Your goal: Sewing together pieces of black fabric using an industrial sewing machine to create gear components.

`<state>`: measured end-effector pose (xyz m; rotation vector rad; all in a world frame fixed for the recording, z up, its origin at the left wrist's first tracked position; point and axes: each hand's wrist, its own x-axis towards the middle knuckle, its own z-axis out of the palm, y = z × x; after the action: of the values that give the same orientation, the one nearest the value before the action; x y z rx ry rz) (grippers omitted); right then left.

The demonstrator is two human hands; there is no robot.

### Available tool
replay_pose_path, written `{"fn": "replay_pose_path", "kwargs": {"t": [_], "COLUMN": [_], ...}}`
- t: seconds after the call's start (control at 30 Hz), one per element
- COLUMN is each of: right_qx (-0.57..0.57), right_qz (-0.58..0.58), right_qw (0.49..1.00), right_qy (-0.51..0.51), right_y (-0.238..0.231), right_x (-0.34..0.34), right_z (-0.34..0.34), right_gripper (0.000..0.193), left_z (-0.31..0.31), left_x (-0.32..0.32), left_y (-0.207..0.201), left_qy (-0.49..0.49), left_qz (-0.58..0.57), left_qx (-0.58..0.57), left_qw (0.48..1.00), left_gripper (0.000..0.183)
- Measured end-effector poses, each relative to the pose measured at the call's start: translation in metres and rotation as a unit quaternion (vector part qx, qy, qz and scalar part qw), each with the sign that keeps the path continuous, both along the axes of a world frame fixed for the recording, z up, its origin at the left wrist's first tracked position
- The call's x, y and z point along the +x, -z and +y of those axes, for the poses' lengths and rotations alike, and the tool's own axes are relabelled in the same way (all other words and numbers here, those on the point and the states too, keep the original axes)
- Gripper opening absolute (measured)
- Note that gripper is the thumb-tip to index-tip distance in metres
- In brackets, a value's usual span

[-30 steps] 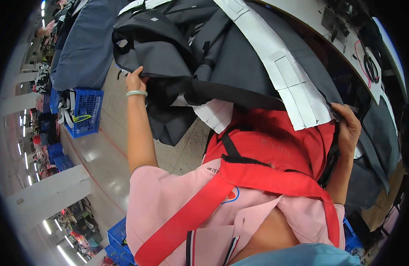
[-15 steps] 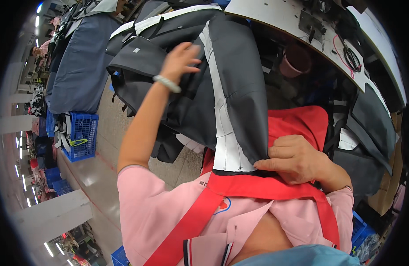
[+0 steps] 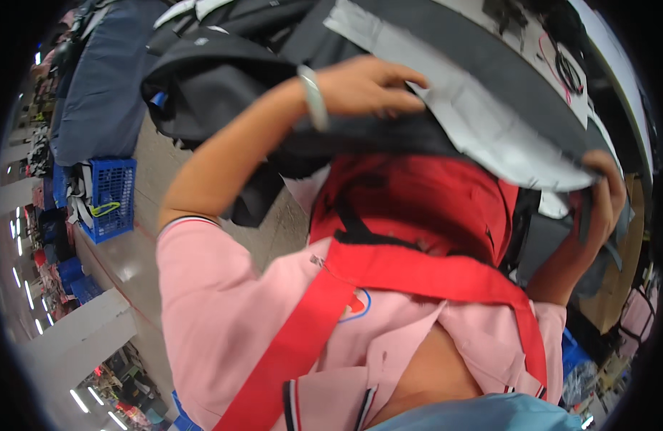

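A large black fabric panel (image 3: 504,86) with a white strip (image 3: 482,122) along its edge stretches across in front of me, slanting from upper middle down to the right. My right hand (image 3: 606,197) grips its right end, fingers closed on the fabric and slightly blurred. My left hand (image 3: 374,87), with a pale bangle on the wrist, is over the black material at the strip's edge. Its fingers are stretched out and apart, the tips beside the strip; whether they touch it I cannot tell. Below the panel, a red apron (image 3: 417,208) covers my lap.
More black fabric pieces (image 3: 209,79) are heaped at the left. A white work table (image 3: 482,14) stands at the far right with a cable (image 3: 561,68) on it. Blue crates (image 3: 114,197) and a grey-blue covered stack (image 3: 105,86) stand further left. A cardboard sheet (image 3: 615,280) is at right.
The right hand has moved right and up, swinging the panel's end from near my chest out to the right. The left hand has moved right toward the strip. More of the red apron shows.
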<state>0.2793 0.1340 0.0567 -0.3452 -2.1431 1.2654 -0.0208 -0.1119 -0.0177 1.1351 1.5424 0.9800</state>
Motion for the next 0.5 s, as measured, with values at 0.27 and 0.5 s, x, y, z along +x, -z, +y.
{"fn": "replay_pose_path", "kwargs": {"t": [0.27, 0.5], "right_qx": [-0.284, -0.062], "right_qz": [0.015, 0.172], "right_qw": [0.957, 0.907], "right_qy": [0.048, -0.379], "right_y": [0.024, -0.034], "right_x": [-0.051, -0.19], "right_z": [0.009, -0.111], "right_gripper": [0.031, 0.028], "left_z": [-0.055, -0.022], "left_x": [0.008, 0.034], "left_y": [-0.029, -0.043], "left_qy": [-0.023, -0.025], "left_qz": [0.053, 0.588], "left_qx": [-0.026, 0.21], "left_qw": [0.998, 0.781], "left_gripper": [0.041, 0.04]}}
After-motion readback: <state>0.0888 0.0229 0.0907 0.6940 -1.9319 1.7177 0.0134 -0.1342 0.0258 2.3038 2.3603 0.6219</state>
